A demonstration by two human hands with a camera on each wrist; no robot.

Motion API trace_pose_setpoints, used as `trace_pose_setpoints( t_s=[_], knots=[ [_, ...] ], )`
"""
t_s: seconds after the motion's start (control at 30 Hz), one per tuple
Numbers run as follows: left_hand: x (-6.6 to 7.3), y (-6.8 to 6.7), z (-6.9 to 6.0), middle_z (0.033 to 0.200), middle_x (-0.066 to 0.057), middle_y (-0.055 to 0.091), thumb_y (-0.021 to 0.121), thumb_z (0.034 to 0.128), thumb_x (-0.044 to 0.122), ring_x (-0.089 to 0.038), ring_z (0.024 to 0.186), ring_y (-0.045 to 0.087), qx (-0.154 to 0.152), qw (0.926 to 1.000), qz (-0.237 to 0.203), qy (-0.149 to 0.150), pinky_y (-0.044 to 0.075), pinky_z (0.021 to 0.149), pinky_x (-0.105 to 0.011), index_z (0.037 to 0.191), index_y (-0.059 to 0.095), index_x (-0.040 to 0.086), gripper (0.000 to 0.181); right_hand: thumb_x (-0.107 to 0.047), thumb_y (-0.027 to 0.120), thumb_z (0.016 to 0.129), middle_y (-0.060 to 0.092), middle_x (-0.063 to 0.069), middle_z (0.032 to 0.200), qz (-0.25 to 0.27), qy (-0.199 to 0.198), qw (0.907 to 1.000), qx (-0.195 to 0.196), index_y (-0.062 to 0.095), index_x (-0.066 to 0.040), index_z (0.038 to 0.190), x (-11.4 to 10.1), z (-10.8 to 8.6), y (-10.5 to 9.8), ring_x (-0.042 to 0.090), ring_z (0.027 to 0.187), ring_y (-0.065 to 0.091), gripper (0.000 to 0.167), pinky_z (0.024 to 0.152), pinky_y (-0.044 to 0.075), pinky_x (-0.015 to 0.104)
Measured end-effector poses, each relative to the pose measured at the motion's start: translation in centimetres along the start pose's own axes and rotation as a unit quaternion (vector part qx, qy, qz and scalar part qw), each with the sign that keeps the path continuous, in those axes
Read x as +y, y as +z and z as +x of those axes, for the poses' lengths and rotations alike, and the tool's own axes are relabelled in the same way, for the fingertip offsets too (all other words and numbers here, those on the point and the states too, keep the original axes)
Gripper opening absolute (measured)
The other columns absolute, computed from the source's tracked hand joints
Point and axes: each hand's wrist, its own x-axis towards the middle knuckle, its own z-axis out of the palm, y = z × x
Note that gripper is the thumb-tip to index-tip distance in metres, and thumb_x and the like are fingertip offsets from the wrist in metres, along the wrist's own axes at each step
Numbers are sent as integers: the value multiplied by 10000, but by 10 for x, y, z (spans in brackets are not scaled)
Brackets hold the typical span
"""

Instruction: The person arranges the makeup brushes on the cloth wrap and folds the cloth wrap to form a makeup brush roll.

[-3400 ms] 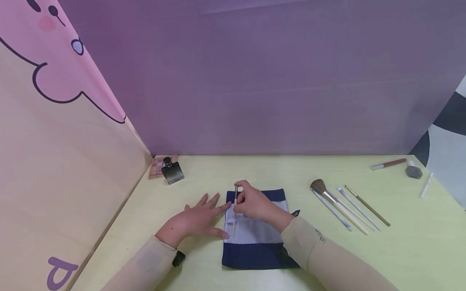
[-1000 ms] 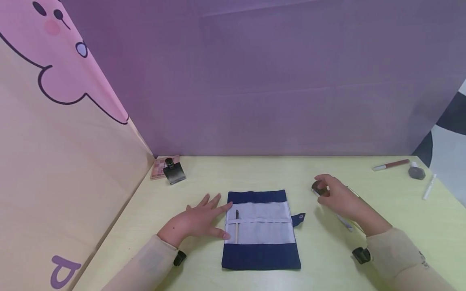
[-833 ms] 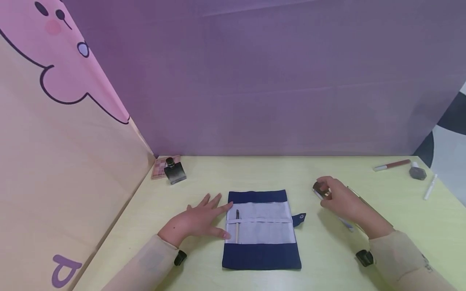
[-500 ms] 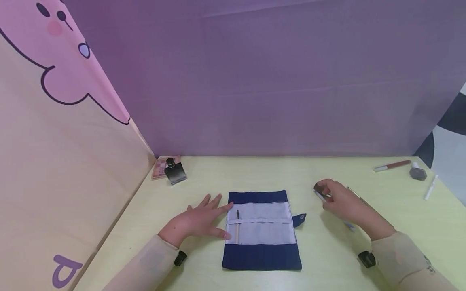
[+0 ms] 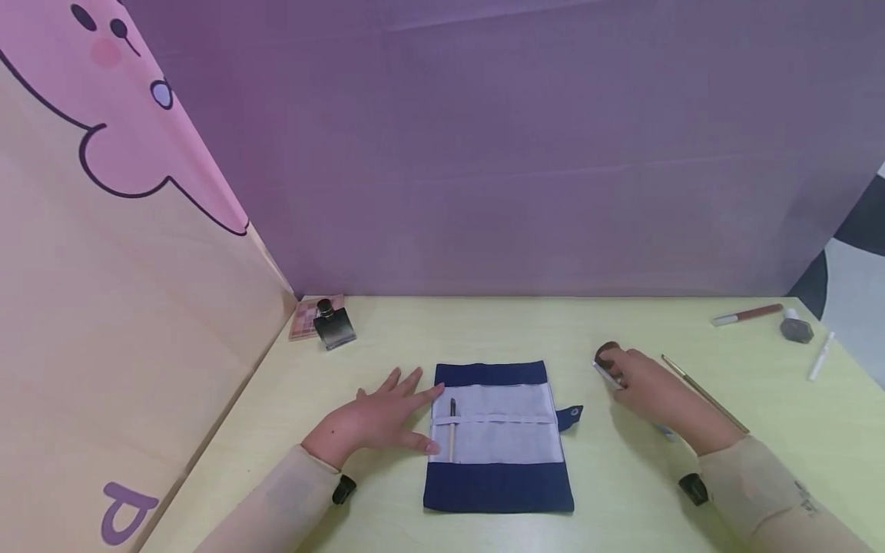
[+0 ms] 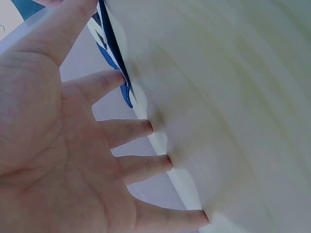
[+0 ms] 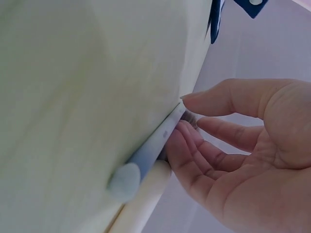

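Observation:
My left hand point(image 5: 376, 421) lies with fingers spread at the left edge of the navy and pale cloth case point(image 5: 498, 488). Its fingertips press the table and the case's edge in the left wrist view. One small brush point(image 5: 452, 438) sits under the case's strap. My right hand point(image 5: 660, 399) is low over the brushes at the right, thumb beside the thin pale brush point(image 5: 607, 374) and fingers by the brown-haired large brush point(image 5: 608, 351). In the right wrist view, bent fingers touch behind the thin brush point(image 7: 154, 145); whether they grip a brush is unclear.
A thin gold-brown brush point(image 5: 705, 394) lies right of my right hand. Farther right are a reddish tube point(image 5: 757, 312), a grey faceted bottle point(image 5: 797, 330) and a white stick point(image 5: 820, 357). A dark bottle point(image 5: 335, 330) and a pink checked palette point(image 5: 304, 321) stand back left.
The small brush my right hand held over the case now sits under the strap. That hand has moved right to the other brushes and lowered onto them. My left hand has stayed at the case.

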Motion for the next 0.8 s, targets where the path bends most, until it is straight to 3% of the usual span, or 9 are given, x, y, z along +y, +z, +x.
trace_pose_setpoints(
  t_s=[0.37, 0.57, 0.8],
  knots=[
    [-2, 1, 3, 1830, -108, 86, 733, 870, 727, -490, 1680, 40, -19, 10000, 40, -24, 174, 1108, -947, 1690, 284, 411, 987, 111, 654, 879, 698, 223, 1099, -156, -182, 9997, -23, 626, 101, 1342, 0, 5, 5, 348, 1017, 691, 463, 876, 602, 510],
    [-1, 1, 4, 1831, -100, 89, 740, 871, 720, -482, 1683, 39, -28, 10000, 15, -47, 176, 1117, -941, 1684, 291, 424, 975, 84, 663, 888, 720, 230, 1110, -259, -150, 9994, -155, 650, 97, 1326, 0, 9, 5, 364, 1036, 709, 439, 899, 603, 530],
    [-2, 2, 3, 1830, -102, 96, 747, 866, 718, -489, 1681, 47, -3, 10000, 22, -52, 181, 1109, -945, 1686, 295, 415, 983, 42, 731, 858, 761, 234, 1075, -179, -104, 9995, -247, 668, 105, 1290, -3, 13, 2, 339, 983, 729, 441, 834, 611, 489]
  ],
)
